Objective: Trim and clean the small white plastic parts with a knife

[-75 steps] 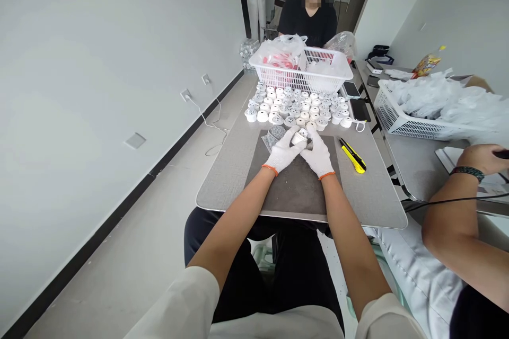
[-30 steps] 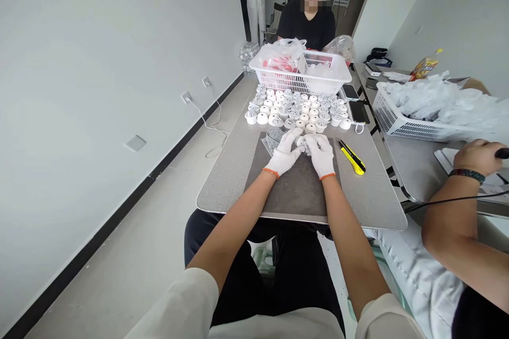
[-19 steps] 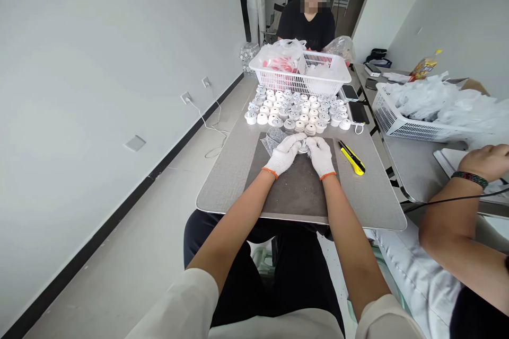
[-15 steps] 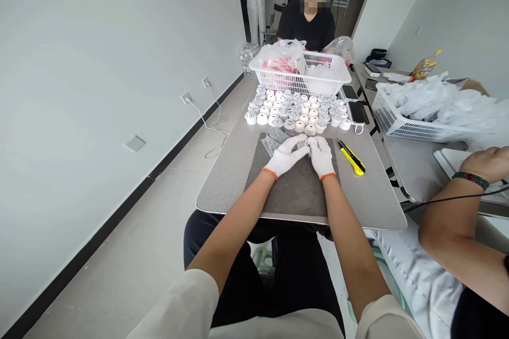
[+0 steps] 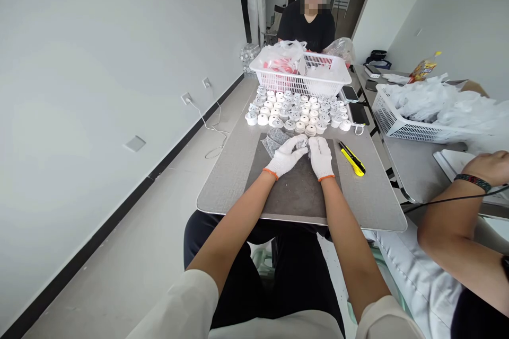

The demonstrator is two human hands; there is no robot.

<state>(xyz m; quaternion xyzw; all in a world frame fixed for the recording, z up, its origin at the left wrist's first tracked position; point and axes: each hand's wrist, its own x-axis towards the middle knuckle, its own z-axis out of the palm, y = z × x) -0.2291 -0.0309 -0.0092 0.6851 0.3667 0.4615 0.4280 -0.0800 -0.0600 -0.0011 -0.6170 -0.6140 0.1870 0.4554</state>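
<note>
Both hands wear white knit gloves with orange cuffs, close together over a dark mat. My left hand is closed around a small round whitish-grey piece, much of it hidden by the fingers. My right hand is right beside it, with its fingers bent together; a bit of grey fuzzy material shows at its inner edge, and what it grips is hidden. Beside the left fingers lies a folded speckled grey cloth. A yellow and black utility knife rests on the table to the right of the mat.
Rows of small round white pieces stand beyond my hands. Behind them is a white basket holding plastic bags. Two phones lie at the right edge. A bag-filled basket and a co-worker's arm are at right; another person sits opposite.
My right hand has shifted slightly away from the left one, and more of the round piece's face shows in the left fingers. The things on the table have stayed put.
</note>
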